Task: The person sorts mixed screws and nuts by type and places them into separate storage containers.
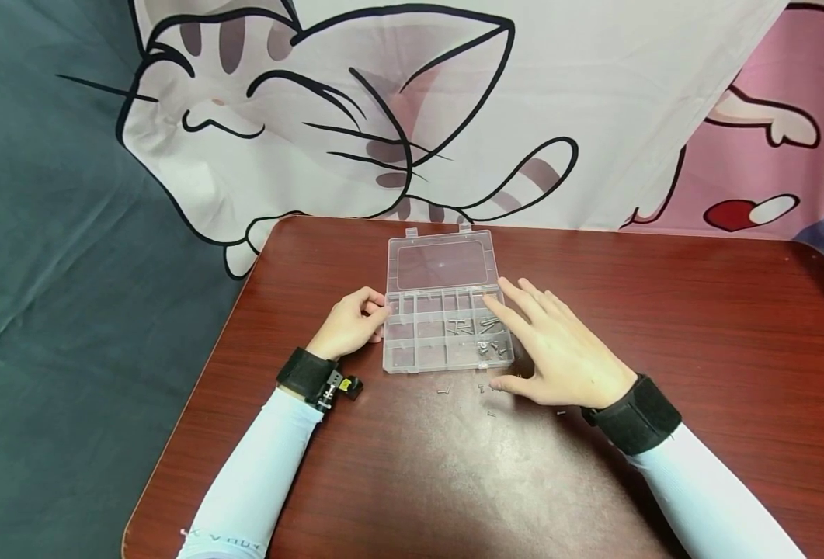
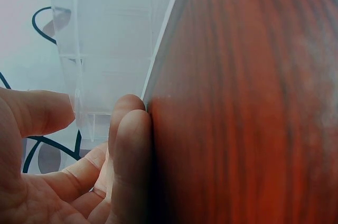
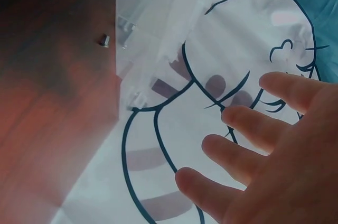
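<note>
A clear plastic compartment box (image 1: 431,355) lies on the table with its lid (image 1: 443,262) raised back behind it. Screws (image 1: 487,349) sit in several compartments on its right side. My left hand (image 1: 352,322) holds the box's left edge; in the left wrist view the thumb (image 2: 45,112) is on one side of the wall and the fingers (image 2: 132,150) on the other. Spread and straight, the fingers of my right hand (image 1: 558,345) hover by the box's right edge, holding nothing. In the right wrist view they are apart from the box (image 3: 158,34).
Small loose screws (image 1: 443,391) lie on the brown table (image 1: 412,481) in front of the box, some near the right thumb. One more screw (image 1: 561,413) lies beneath the right wrist. A cat-patterned cloth (image 1: 593,93) hangs behind the table.
</note>
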A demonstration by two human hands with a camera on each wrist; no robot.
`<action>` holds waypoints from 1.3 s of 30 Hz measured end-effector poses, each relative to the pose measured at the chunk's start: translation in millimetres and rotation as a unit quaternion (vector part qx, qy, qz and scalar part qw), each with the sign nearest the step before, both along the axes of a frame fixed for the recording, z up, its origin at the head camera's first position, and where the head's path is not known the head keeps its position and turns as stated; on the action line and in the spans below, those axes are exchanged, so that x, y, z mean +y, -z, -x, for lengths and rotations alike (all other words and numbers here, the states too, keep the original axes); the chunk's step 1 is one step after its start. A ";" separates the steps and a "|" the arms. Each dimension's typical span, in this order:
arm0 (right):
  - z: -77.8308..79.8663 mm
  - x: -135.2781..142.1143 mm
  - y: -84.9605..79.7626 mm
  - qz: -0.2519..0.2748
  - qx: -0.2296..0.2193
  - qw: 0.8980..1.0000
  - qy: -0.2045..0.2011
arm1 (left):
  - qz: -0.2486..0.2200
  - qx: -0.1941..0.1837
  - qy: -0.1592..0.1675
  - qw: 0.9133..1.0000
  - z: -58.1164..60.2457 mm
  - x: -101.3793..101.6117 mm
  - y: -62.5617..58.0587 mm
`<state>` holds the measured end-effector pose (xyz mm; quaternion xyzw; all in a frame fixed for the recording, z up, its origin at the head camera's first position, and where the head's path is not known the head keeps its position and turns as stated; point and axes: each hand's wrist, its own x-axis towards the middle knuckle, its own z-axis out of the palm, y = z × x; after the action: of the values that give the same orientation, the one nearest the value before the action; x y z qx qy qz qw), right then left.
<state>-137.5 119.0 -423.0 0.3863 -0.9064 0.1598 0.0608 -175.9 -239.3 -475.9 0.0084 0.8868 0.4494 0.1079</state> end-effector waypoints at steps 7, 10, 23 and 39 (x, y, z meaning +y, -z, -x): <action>-8.6 6.3 11.9 -0.004 -0.006 1.000 -0.012 | 0.001 -0.003 0.001 1.000 0.5 -0.6 0.3; -12.2 9.2 18.7 -0.002 -0.004 1.000 -0.024 | 0.003 -0.003 0.000 1.000 0.6 -0.6 0.4; -21.8 8.8 38.0 0.038 0.064 0.995 -0.063 | 0.004 0.000 0.002 1.000 0.1 -1.1 1.1; -30.9 -3.3 48.9 0.042 0.108 0.989 -0.089 | 0.013 0.002 0.000 1.000 0.5 0.3 -0.1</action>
<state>-106.6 115.7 -471.9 0.4771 -0.8493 0.1595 0.1599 -176.4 -239.0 -475.8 0.0081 0.8926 0.4380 0.1066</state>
